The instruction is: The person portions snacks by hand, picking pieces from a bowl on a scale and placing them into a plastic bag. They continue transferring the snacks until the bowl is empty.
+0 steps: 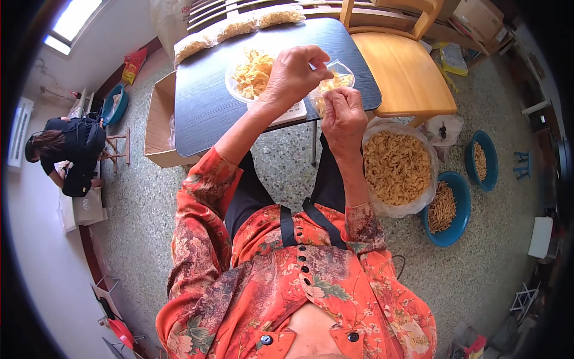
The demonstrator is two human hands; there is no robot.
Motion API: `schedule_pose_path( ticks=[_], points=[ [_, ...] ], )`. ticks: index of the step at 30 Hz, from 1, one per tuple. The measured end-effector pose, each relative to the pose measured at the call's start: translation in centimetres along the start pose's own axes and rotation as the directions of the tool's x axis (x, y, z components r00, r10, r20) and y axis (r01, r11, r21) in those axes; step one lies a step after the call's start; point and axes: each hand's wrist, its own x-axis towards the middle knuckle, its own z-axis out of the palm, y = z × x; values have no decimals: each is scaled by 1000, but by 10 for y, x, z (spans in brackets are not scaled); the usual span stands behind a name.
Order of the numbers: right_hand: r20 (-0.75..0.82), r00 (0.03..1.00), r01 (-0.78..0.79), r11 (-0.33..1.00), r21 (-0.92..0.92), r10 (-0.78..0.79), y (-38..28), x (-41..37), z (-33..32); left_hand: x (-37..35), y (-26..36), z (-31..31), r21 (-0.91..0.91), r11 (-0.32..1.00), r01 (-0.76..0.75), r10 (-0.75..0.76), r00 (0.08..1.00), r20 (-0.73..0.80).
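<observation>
My right hand [345, 119] is closed on the near side of a clear plastic bag [339, 67], which holds some pale yellow, curled chips. Just over the bag's mouth is my left hand [292, 76], its fingers curled towards the thumb; whatever is between the fingertips is hidden or too small to name. To the left of that hand, a clear bowl [230, 84] of the same yellow chips [252, 70] rests on the dark table [200, 116]. A white scale-like device [294, 112] shows partly under my left wrist, at the table's near edge.
Filled bags of chips [236, 29] line the table's far edge. A wooden chair [400, 72] stands at right, near a large lined tub of chips [397, 167] and two blue basins [448, 233] [491, 179]. A cardboard box [160, 119] stands left; another person [69, 143] bends farther left.
</observation>
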Motion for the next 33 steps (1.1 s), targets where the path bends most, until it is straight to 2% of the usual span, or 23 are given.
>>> schedule_pose_path(
  ticks=[1,2,5,7,11,13,15,16,17,19,24,26,30,32,33],
  points=[
    [1,1000,-5,1000,6,5,1,-1,0,0,5,0,110,991,-73,76,997,-28],
    [-1,1000,-10,1000,13,10,1,-2,-1,1,8,-4,112,991,-76,79,997,-26],
    [-6,1000,5,1000,-2,-5,5,-1,-3,7,0,-18,24,999,-25,27,996,-90],
    [-35,999,6,1000,4,-6,7,-1,-2,15,-10,-46,-35,998,-55,50,988,-148],
    [-61,998,-17,1000,14,17,7,-3,-2,18,-26,-96,-73,994,85,-100,966,-238],
    [-27,999,-42,999,11,42,8,-5,0,17,-43,-112,110,983,148,-131,980,-151],
    [-29,997,-66,998,22,67,8,-5,0,12,-61,-112,219,970,109,-98,993,-61],
    [-30,998,-62,998,25,63,7,-3,0,9,-68,-111,368,929,40,-43,999,2],
    [-38,998,-49,999,22,50,6,-2,-1,7,-76,-107,356,932,67,-88,995,45],
    [-47,998,-35,999,18,35,4,-1,-1,1,-80,-97,425,905,-13,-22,997,78],
    [-15,999,-34,999,12,35,3,-3,-1,-3,-75,-77,524,851,-22,-30,995,91],
    [-11,999,-31,1000,7,31,2,-2,-1,1,-76,-77,591,806,-27,-74,987,146],
    [-4,999,-42,999,-5,42,4,-3,-1,-1,-79,-82,553,832,-35,-35,993,116],
    [-4,999,-46,999,-3,46,5,-3,-1,-3,-82,-88,475,879,-46,44,999,14],
    [-5,999,-48,999,0,48,5,-4,0,-4,-83,-92,478,877,-44,43,999,14]
  ],
)
